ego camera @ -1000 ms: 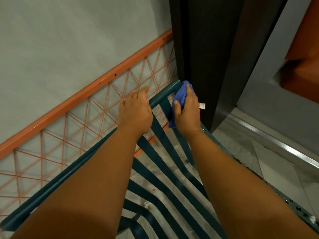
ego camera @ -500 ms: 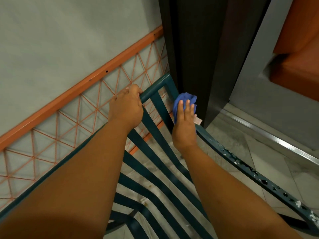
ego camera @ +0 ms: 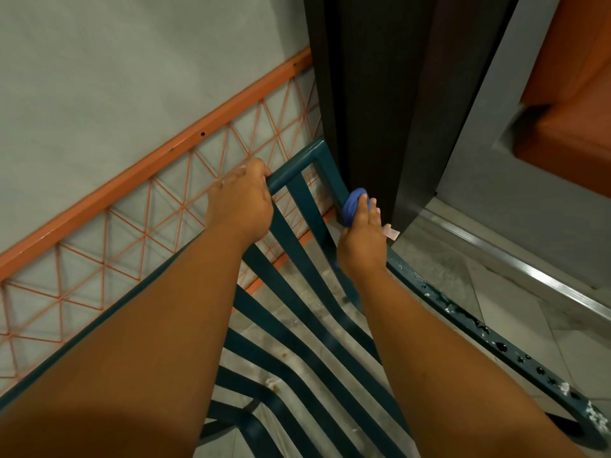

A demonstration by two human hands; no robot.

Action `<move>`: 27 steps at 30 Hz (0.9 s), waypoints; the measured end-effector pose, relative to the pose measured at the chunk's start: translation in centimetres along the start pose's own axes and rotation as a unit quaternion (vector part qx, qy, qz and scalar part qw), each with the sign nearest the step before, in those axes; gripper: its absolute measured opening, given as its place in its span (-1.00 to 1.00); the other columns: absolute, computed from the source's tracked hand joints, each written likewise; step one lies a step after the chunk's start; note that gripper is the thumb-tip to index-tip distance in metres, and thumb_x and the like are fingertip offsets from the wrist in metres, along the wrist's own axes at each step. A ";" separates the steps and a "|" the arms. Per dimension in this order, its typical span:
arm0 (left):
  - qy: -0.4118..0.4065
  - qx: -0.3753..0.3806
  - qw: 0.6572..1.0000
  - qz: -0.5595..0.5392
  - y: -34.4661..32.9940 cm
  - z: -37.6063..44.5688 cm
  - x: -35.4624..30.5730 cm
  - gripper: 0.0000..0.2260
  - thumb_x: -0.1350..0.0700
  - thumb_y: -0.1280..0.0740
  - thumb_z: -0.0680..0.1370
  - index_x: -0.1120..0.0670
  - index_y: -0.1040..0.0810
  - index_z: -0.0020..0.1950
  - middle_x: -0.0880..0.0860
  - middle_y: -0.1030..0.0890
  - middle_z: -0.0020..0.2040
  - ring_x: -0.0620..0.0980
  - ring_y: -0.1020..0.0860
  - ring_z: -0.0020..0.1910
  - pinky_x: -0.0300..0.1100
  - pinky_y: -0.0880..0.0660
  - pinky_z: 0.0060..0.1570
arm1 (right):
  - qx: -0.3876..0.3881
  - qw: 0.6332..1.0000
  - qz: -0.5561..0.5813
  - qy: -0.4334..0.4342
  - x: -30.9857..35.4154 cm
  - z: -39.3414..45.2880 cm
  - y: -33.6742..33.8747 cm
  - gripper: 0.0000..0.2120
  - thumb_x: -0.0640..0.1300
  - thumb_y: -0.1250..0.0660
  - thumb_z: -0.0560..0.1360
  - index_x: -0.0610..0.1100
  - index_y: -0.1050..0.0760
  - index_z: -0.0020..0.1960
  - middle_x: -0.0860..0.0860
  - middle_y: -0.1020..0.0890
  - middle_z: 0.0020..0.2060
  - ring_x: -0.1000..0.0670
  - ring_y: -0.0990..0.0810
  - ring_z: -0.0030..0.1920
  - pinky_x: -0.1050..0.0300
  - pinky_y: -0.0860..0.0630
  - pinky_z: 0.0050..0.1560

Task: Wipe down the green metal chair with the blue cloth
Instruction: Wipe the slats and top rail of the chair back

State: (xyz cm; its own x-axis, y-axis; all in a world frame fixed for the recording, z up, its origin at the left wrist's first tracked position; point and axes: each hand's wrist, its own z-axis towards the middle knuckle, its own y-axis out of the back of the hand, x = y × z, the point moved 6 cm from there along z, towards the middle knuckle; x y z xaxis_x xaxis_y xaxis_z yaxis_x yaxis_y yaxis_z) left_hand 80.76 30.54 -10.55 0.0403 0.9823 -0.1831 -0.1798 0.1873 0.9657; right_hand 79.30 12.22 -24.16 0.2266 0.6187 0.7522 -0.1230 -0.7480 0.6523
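The green metal chair fills the lower middle of the view, its slatted back running down from a top rail to a side rail at the right. My left hand grips the top rail near its far corner. My right hand presses the bunched blue cloth against the side rail just below that corner. A small white tag sticks out beside my right hand. Drops and white flecks dot the lower side rail.
An orange wire-mesh panel leans against the grey wall behind the chair. A dark door frame stands right beside the chair's far corner. A metal threshold strip and tiled floor lie at the right.
My right hand slid the blue cloth from the top corner down along the side rail. My left hand kept its grip on the top rail.
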 end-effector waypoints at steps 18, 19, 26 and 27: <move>0.003 0.003 1.000 -0.003 0.3 -0.2 -0.4 -0.78 0.15 -0.07 0.61 0.06 -0.41 0.21 0.09 -0.59 0.02 0.11 -0.53 -0.07 0.11 -0.42 0.10 | -0.006 0.956 0.210 0.203 10.5 -0.4 4.3 -0.47 -0.26 -0.11 0.58 0.03 -0.17 0.52 -0.03 -0.18 0.53 -0.07 -0.13 0.51 -0.04 -0.19 0.47; 0.000 0.005 1.000 -0.004 0.3 -0.3 -0.5 -0.78 0.16 -0.08 0.61 0.07 -0.41 0.20 0.10 -0.59 0.02 0.12 -0.53 -0.06 0.10 -0.41 0.09 | -0.015 0.956 0.134 0.261 12.0 -0.5 3.6 -0.48 -0.25 -0.12 0.55 -0.01 -0.25 0.49 -0.03 -0.21 0.52 -0.09 -0.05 0.54 -0.09 -0.14 0.49; -0.003 0.003 1.000 -0.013 0.4 -0.3 -0.4 -0.78 0.16 -0.07 0.61 0.07 -0.40 0.20 0.11 -0.58 -0.03 0.08 -0.47 -0.14 0.08 -0.38 0.03 | -0.005 0.975 0.029 0.220 14.8 3.9 2.9 -0.67 -0.11 -0.08 0.50 -0.14 -0.54 0.11 -0.06 -0.51 0.17 -0.08 -0.29 0.33 -0.14 -0.35 0.27; -0.006 0.003 1.000 -0.013 0.4 -0.4 -0.5 -0.79 0.16 -0.07 0.61 0.08 -0.40 0.19 0.11 -0.57 -0.05 0.07 -0.46 -0.15 0.08 -0.38 0.03 | -0.019 0.975 0.005 0.223 15.2 3.6 2.8 -0.67 -0.10 -0.08 0.50 -0.14 -0.54 0.11 -0.07 -0.52 0.18 -0.10 -0.29 0.35 -0.16 -0.34 0.29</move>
State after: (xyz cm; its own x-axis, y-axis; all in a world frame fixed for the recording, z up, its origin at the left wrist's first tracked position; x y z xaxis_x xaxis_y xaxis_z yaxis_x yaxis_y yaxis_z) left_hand 80.32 30.16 -10.13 0.0563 0.9769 -0.2059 -0.1729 0.2127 0.9617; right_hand 85.84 18.64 -11.23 -0.2163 0.6608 0.7187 -0.1614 -0.7502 0.6412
